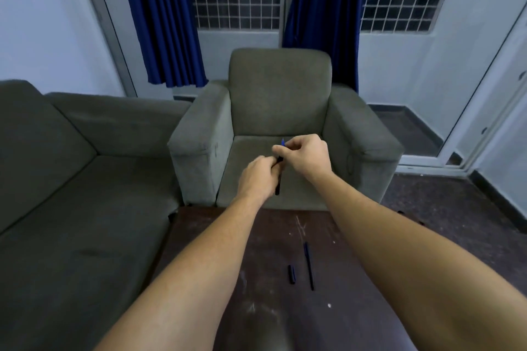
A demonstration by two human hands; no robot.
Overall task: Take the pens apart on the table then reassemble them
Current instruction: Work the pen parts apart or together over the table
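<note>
table [356,265]: dark and scuffed, under the raised arms.
left hand [258,177]: curled round the barrel, seemingly to steady it.
right hand [303,152]: pinched the blue-tipped end, likely to twist it.
held pen [278,184]: in the air between both hands.
loose pen [308,265]: flat on the table, well apart from the hands.
cap [291,274]: just beside it.
</note>
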